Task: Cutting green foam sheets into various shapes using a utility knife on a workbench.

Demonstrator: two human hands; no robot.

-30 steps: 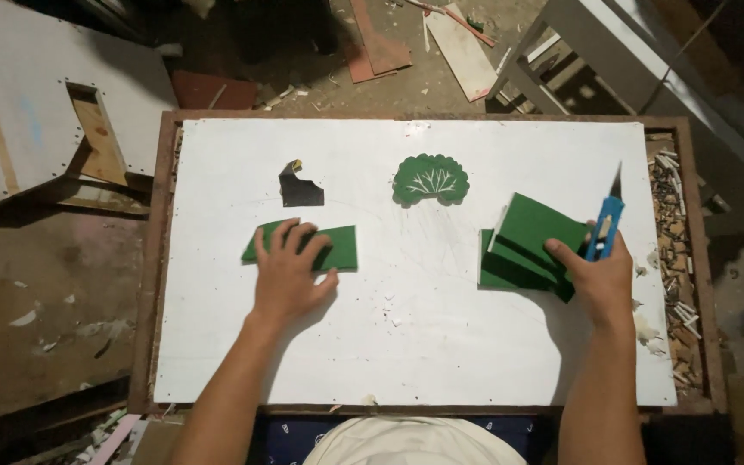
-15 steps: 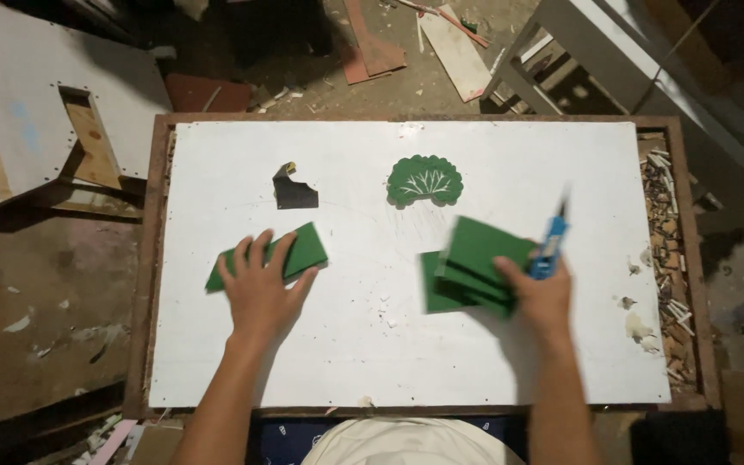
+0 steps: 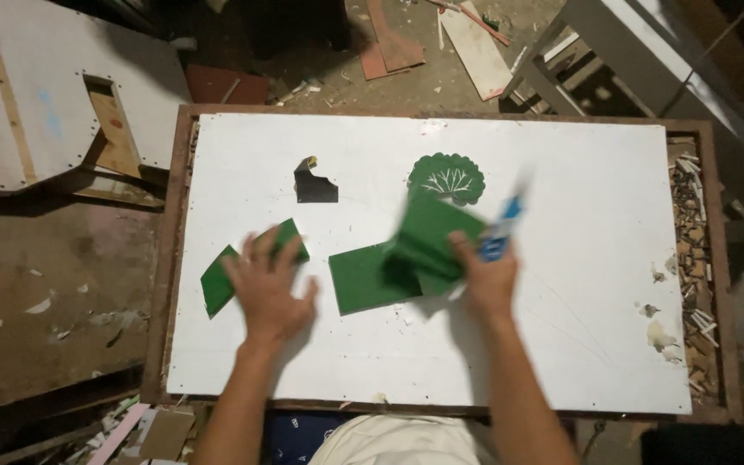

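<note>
Seen from above, the left hand [image 3: 269,288] lay flat, fingers spread, on a green paper strip [image 3: 217,280] on the white desk [image 3: 561,258]. The right hand [image 3: 486,280] gripped a blue cutter [image 3: 499,232] and pressed green sheets [image 3: 398,263] just left of it, below a green tree cutout [image 3: 446,176].

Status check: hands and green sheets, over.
Left hand flat on small green sheet. Right hand grips blue knife, pressing the green sheet stack. Tree cutout close behind the stack.
</note>
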